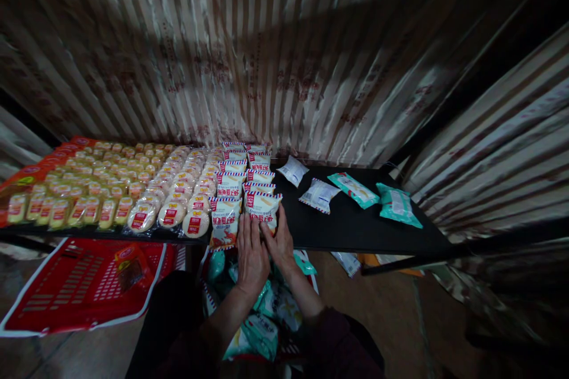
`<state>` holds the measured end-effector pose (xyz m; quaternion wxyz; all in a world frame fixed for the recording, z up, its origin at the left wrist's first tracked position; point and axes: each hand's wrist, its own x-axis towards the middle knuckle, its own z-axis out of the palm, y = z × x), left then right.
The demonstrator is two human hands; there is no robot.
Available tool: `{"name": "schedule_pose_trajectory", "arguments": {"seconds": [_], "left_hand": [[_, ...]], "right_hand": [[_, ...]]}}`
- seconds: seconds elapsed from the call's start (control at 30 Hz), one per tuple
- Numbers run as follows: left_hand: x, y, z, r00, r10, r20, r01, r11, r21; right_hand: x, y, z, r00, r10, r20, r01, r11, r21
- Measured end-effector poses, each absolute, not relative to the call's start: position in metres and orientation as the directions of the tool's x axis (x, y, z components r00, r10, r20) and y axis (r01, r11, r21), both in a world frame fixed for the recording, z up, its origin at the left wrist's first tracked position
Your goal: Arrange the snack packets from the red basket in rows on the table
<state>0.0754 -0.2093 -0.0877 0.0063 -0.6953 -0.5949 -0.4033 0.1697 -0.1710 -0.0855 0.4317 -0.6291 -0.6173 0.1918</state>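
Both hands rest flat at the front edge of the black surface (355,228). The left hand (251,254) and right hand (281,244) have fingers extended and released, pressing on the front snack packet (263,208) of the red-striped packet column (235,180); nothing is grasped. Recommended technique: align the packet edge with its neighbour, keep an even overlap, and press lightly. Round bun packs (171,213) lie just beside, to the left. Teal packets (398,204) lie well apart.
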Motion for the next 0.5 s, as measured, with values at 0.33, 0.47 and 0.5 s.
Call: {"name": "schedule_pose_trajectory", "arguments": {"seconds": [0.33, 0.47, 0.5], "left_hand": [[0.069, -0.202, -0.082, 0.034, 0.826, 0.562, 0.909, -0.26, 0.327], [0.068, -0.202, -0.081, 0.05, 0.83, 0.556, 0.914, -0.262, 0.309], [0.067, -0.201, -0.081, 0.055, 0.828, 0.557, 0.914, -0.267, 0.307]], "right_hand": [[0.167, -0.163, -0.092, 0.134, 0.944, 0.3, 0.714, 0.118, -0.69], [0.168, -0.161, -0.093, 0.143, 0.936, 0.321, 0.737, 0.116, -0.666], [0.168, -0.161, -0.093, 0.14, 0.934, 0.327, 0.738, 0.122, -0.663]]}}
